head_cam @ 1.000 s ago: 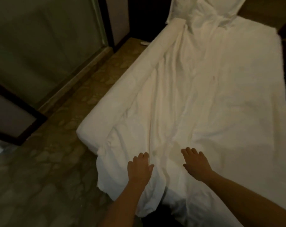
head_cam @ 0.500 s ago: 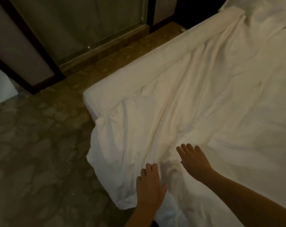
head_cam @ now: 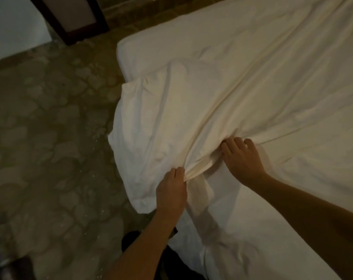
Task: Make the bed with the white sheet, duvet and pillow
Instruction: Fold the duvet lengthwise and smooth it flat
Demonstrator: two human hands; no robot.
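Observation:
A white sheet (head_cam: 242, 93) lies rumpled over the mattress (head_cam: 151, 43), and one corner of it hangs off the bed's near left corner toward the floor. My left hand (head_cam: 171, 190) grips a bunched fold of the sheet at the bed's near edge. A little farther in, my right hand (head_cam: 240, 158) has its fingers curled into the same gathered fold. Creases fan out from both hands across the bed. No pillow or duvet is in view.
A mottled stone floor (head_cam: 46, 148) runs along the bed's left side. A dark-framed panel (head_cam: 70, 19) and a pale wall (head_cam: 14, 25) stand at the top left. Something dark (head_cam: 135, 241) sits by the bed edge under my left forearm.
Both hands lay flat on the sheet before; now their fingers have curled and gathered a fold. The view has swung left and down, and the pillow has left the frame.

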